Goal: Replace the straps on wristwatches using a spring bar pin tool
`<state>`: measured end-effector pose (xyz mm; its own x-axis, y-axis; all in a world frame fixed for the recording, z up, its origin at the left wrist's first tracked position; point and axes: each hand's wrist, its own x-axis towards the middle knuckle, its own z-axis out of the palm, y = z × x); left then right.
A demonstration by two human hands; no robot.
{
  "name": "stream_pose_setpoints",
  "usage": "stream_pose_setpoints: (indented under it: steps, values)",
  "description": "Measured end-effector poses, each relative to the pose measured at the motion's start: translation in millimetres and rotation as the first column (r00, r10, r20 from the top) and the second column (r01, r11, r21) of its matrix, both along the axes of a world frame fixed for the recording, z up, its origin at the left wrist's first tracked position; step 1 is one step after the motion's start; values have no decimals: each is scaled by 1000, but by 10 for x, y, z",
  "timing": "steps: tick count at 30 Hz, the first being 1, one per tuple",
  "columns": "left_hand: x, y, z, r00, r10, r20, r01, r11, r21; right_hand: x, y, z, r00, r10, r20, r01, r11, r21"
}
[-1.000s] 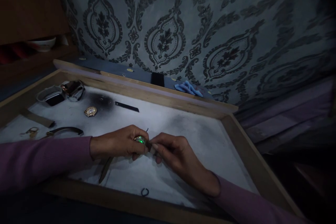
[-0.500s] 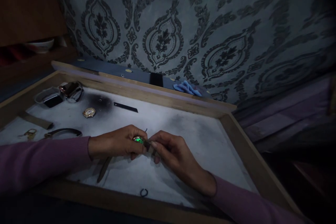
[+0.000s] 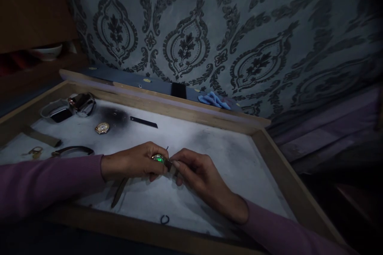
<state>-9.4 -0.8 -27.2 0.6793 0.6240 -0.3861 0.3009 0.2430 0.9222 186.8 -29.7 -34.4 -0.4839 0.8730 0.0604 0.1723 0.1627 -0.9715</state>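
Observation:
Between thumb and fingers, my left hand grips a wristwatch whose dial gleams green. My right hand pinches a brown watch strap at the right side of the watch case; the fingers hide where strap and case meet. Below my left wrist another brown strap length hangs or lies; whether it joins the watch I cannot tell. A thin dark tip sticks up just behind the fingertips. On the white surface near the front edge lies a small black ring-shaped loop, open on one side.
The wooden tray rim surrounds the white work surface. On its left are a gold watch case, several watches, a dark strap, an olive strap and gold-coloured pieces. A black blade-like strip lies behind my hands. Beyond the rim rests a blue cloth.
Hardly anything differs. Both hands keep the same hold on the watch and strap, and the whole view has shifted very slightly.

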Motion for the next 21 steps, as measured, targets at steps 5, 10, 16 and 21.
stream_pose_setpoints:
  steps: [5,10,16,21]
  values:
    - [5,2,11,1000,-2,19,2,1000,5,-10,-1,0,1000,-9,-18,9,1000,-4]
    - [-4,8,-34,999,-29,30,28,999,36,-11,0,-31,1000,-8,-16,8,1000,-15]
    - [-4,7,-28,999,-29,36,28,999,33,-5,4,-6,1000,8,-15,-8,1000,-7]
    - [0,7,-25,999,-32,29,31,999,27,-4,1,8,1000,6,-12,-6,1000,1]
